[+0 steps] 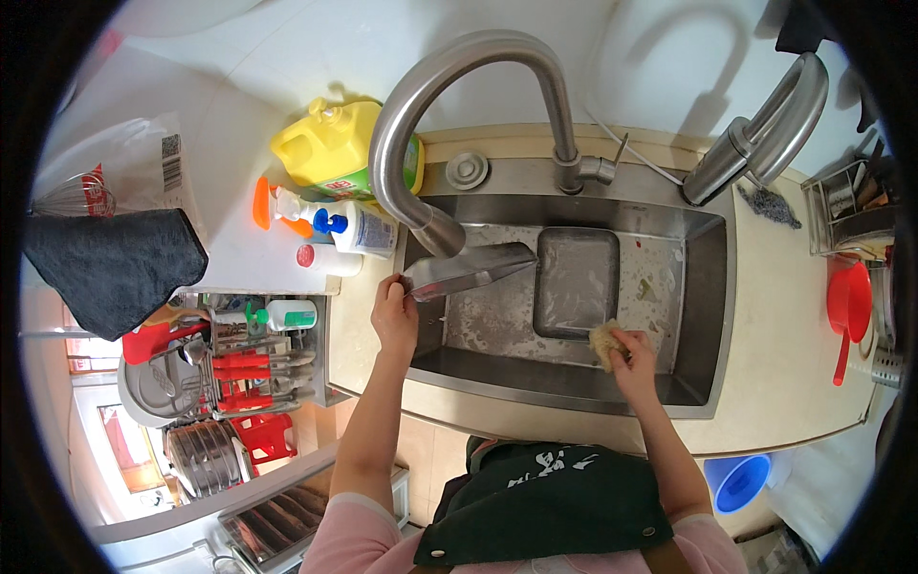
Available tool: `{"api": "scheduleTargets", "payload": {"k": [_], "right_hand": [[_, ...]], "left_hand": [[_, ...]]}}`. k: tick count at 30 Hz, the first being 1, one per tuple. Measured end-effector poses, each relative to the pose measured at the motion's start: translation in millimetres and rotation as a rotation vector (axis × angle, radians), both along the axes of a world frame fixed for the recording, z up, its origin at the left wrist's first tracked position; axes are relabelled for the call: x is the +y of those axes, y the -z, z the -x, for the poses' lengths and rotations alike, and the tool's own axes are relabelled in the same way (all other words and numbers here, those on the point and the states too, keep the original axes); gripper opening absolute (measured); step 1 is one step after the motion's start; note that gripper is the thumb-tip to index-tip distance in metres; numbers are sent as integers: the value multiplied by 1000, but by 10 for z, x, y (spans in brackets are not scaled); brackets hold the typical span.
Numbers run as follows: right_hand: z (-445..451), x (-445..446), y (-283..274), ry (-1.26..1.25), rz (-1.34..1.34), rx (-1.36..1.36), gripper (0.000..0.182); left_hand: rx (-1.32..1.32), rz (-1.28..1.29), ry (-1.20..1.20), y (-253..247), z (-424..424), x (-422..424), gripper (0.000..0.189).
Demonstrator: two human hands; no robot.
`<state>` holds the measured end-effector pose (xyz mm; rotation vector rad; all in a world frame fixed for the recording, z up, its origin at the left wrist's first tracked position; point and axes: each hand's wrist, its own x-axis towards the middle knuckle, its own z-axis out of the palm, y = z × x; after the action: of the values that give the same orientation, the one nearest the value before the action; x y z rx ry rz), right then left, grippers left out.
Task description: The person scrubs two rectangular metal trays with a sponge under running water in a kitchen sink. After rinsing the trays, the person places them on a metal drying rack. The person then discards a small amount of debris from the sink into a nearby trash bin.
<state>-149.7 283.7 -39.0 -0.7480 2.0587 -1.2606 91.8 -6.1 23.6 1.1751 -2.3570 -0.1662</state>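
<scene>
My left hand [394, 316] grips one end of a metal pan [470, 271], which is tilted on its side over the left part of the stainless steel sink [552, 391]. The curved faucet's spout [439, 233] hangs right above that pan. Between the fingers of my right hand [635, 366] is a yellowish scrubbing sponge [604, 346], held at the lower right corner of a rectangular metal pan [576, 283] that appears to lie on the sink floor. Patches of foam and a few food scraps dot the sink floor around it.
Left of the sink stand a yellow detergent jug [326, 147], a white bottle with a blue cap [366, 228] and a spray bottle [287, 204]. A second metal faucet [746, 140] rises at the back right. A red ladle [850, 301] hangs by the right counter edge.
</scene>
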Motion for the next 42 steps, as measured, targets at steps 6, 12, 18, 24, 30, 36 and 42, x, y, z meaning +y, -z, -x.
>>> {"api": "scheduleTargets", "payload": {"k": [6, 12, 18, 24, 30, 36, 42], "right_hand": [[-26, -42, -29, -10, -23, -9, 31], [-30, -20, 2, -21, -10, 3, 31], [4, -16, -18, 9, 11, -12, 31], [20, -92, -88, 23, 58, -11, 31], [45, -506, -274, 56, 175, -33, 29], [-12, -713, -378, 128, 300, -115, 29], [-36, -467, -214, 128, 255, -89, 34]], "left_hand": [[36, -45, -27, 12, 15, 4, 17], [-120, -190, -50, 54, 359, -163, 18], [-266, -336, -99, 162, 646, -158, 22], [-15, -805, -242, 903, 120, -139, 23], [515, -1381, -506, 851, 4, 333, 23], [879, -1585, -602, 1120, -169, 712, 27], [888, -1181, -451, 1123, -53, 643, 33]]}}
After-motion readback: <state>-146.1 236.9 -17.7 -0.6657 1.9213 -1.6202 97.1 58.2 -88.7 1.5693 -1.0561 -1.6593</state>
